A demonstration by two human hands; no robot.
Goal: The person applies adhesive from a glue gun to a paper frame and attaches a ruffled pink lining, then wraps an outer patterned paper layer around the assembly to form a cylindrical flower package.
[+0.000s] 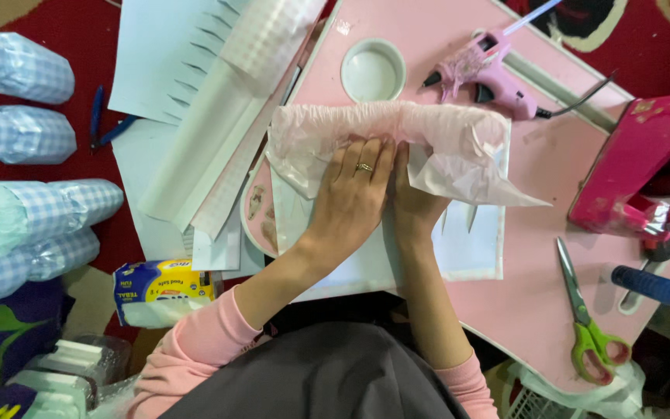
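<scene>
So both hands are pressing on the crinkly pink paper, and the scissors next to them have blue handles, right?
Not quite. The head view shows the left hand and right hand pressing on the crinkly pink paper, but the scissors have green handles, not blue, and lie off to the right on the pink table.

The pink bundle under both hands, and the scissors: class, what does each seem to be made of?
Pink bundle: thin crinkled plastic film or tissue, semi-translucent and gathered; the look leaves it open. Both hands, left hand and right hand, press it flat. Scissors: dull grey metal blades, glossy green plastic handles.
</scene>
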